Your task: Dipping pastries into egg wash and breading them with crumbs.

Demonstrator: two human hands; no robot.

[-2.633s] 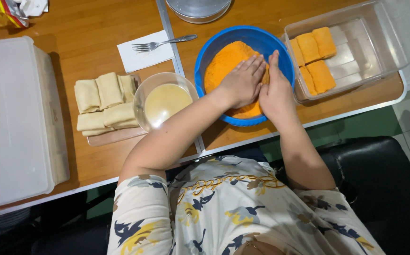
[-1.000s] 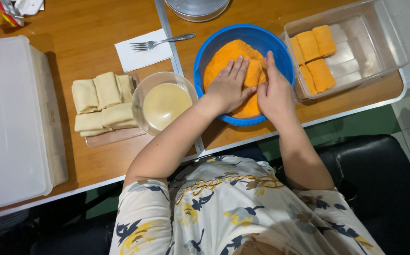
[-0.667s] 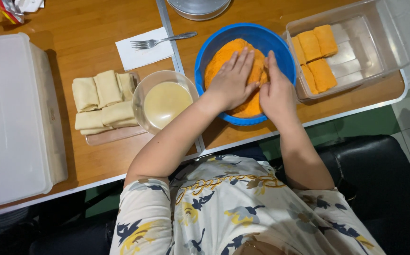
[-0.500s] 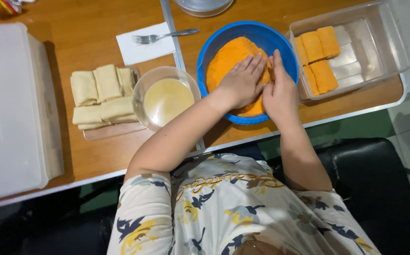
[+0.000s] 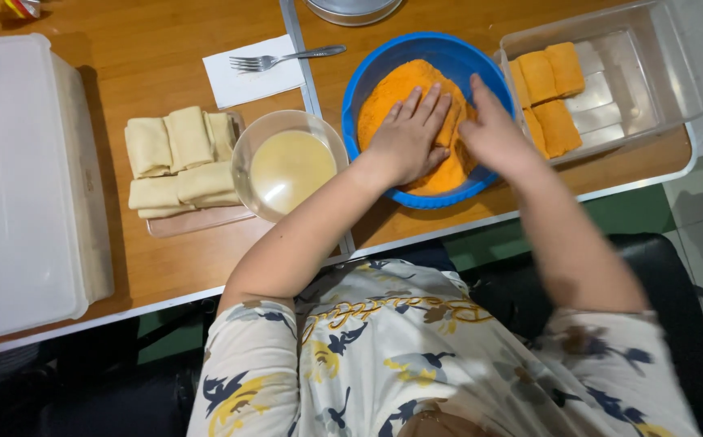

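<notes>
A blue bowl (image 5: 367,73) full of orange crumbs stands on the wooden table. Both hands are inside it. My left hand (image 5: 408,133) lies palm down on the crumbs with fingers spread. My right hand (image 5: 493,129) presses in from the right side. Between them a crumb-coated roll (image 5: 451,125) shows as a narrow orange strip, pressed by both hands. To the left, a glass bowl (image 5: 286,166) holds pale yellow batter. Plain folded rolls (image 5: 177,158) lie on a board further left.
A clear plastic tray (image 5: 635,73) at the right holds several orange coated rolls (image 5: 547,89). A fork (image 5: 286,58) rests on a white napkin. A large white lidded box (image 5: 19,186) fills the left. A metal dish (image 5: 351,8) sits at the top edge.
My hands lifted and turned the coated roll in the crumbs, then closed back over it. The view has shifted slightly.
</notes>
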